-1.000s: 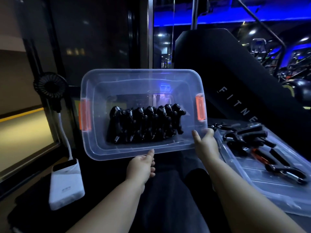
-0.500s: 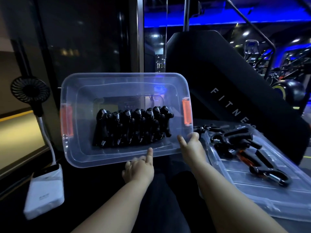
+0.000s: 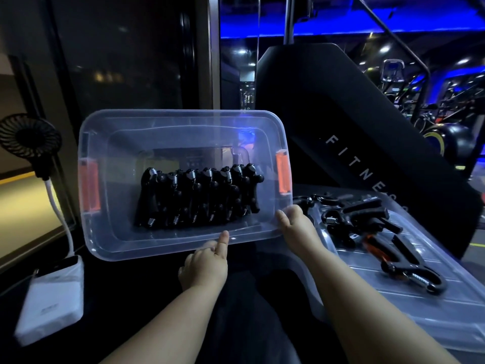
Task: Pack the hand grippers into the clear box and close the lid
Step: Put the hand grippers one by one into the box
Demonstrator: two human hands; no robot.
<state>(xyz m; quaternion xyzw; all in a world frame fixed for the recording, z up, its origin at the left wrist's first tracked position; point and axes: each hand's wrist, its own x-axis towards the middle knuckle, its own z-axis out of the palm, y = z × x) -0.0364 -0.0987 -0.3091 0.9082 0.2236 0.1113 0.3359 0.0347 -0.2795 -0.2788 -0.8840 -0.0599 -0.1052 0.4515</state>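
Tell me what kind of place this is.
Most likely a gym: a black machine lettered "FITNE…", exercise equipment under blue lights behind it, and hand grippers in a clear box.

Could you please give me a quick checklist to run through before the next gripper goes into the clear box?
1. Clear box steadied: ok, right hand on its near right corner, left hand touching the near rim.
2. Packed hand grippers in a tidy row: ok.
3. Room left in the box: ok, bare floor in front of and behind the row.
4. All grippers packed: not ok, loose grippers lie on the lid.
5. Lid free to close: not ok, it carries those grippers.
6. Orange latches intact: cannot tell.
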